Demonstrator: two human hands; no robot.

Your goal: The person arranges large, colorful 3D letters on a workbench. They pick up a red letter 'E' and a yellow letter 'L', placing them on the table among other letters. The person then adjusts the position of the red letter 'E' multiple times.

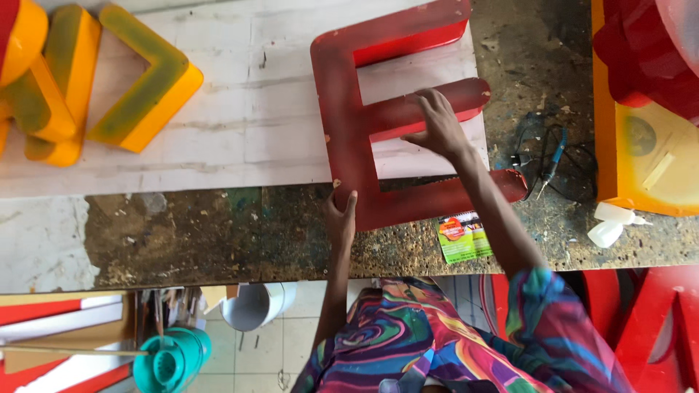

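Red letter [357,138]: left hand [341,218] at corner, right hand [437,127] on middle bar.

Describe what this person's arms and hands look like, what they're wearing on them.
Both forearms are bare. The left hand and right hand wear no gloves, and no rings or watch can be made out. Short sleeves end near the elbows, part of a shirt printed in swirling bands of pink, blue, green, yellow and red.
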